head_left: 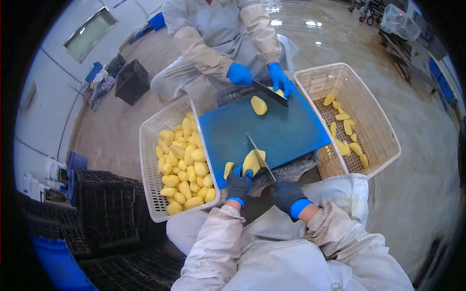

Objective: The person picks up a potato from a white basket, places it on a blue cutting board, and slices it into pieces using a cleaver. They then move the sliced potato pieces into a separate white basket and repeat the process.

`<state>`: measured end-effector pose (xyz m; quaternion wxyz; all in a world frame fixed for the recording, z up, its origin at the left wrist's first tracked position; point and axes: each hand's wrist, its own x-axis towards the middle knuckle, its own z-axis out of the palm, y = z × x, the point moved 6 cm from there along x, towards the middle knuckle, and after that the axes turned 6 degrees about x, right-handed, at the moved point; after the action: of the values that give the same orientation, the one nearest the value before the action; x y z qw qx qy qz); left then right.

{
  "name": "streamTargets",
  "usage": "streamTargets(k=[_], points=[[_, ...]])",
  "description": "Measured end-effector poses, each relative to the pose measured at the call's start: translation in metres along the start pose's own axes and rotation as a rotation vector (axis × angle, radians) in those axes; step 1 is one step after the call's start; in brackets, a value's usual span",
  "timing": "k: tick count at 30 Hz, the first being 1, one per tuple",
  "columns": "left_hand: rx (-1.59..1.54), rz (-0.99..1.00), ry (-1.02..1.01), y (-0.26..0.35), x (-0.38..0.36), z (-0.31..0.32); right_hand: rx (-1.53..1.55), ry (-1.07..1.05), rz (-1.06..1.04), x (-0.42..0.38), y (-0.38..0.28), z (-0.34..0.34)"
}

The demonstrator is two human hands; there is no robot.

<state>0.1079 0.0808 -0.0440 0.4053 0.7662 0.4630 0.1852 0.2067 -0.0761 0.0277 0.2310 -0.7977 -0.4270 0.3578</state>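
My left hand (237,185), in a dark glove over a blue one, has its fingers closed on the near end of a peeled potato (250,164) on the blue cutting board (225,131). A smaller potato piece (228,169) lies beside these fingers at the board's left edge. In a similar dark glove, my right hand (285,196) grips a knife (266,165) by its handle, which is hidden in the fist. Its blade points away from me and crosses the potato's right side, with a strip of yellow potato showing beyond it.
Left of the board, a white crate (149,186) holds many peeled potatoes; on the right, another crate (376,104) contains several cut pieces. Opposite me, a person in blue gloves (279,80) holds a knife (272,93) over a potato, with another potato (258,105) nearby. Black crates (107,203) stand at left.
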Motion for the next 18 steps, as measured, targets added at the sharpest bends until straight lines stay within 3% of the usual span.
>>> streamTargets(k=[1, 2, 3, 5, 7, 9, 10, 12, 13, 15, 16, 18], points=[[0.004, 0.013, -0.002, 0.003, -0.002, 0.001, -0.128, 0.005, -0.105, 0.004, -0.003, 0.014], [-0.202, -0.079, 0.005, 0.001, -0.004, 0.002, -0.261, 0.010, -0.213, 0.007, -0.007, 0.025], [-0.402, -0.175, 0.006, -0.002, -0.009, 0.001, -0.254, 0.021, -0.213, 0.005, -0.015, 0.024], [-0.545, -0.196, -0.062, 0.001, -0.014, -0.005, -0.155, 0.154, -0.004, -0.003, -0.019, 0.011], [-0.692, -0.229, -0.126, -0.005, -0.018, -0.012, -0.193, 0.104, -0.044, -0.005, -0.022, 0.000], [0.335, 0.629, 0.026, 0.019, -0.028, -0.024, -0.235, 0.046, -0.086, -0.011, -0.018, -0.003], [0.337, 0.629, 0.028, 0.007, -0.028, -0.019, -0.144, 0.098, -0.102, -0.017, -0.012, -0.008], [-0.826, 0.062, -0.224, -0.035, -0.016, -0.002, -0.056, 0.147, -0.119, -0.028, -0.003, -0.016], [-0.827, 0.058, -0.220, -0.014, -0.024, -0.010, 0.027, 0.235, -0.107, -0.039, 0.000, -0.025], [-1.309, -0.467, -0.220, 0.004, -0.044, -0.012, 0.115, 0.320, -0.091, -0.055, 0.003, -0.038], [-1.307, -0.469, -0.218, -0.017, -0.041, -0.006, 0.125, 0.325, -0.072, -0.062, 0.004, -0.042], [-0.648, 0.141, -0.057, -0.047, -0.024, -0.013, 0.135, 0.333, -0.053, -0.068, 0.009, -0.044]])
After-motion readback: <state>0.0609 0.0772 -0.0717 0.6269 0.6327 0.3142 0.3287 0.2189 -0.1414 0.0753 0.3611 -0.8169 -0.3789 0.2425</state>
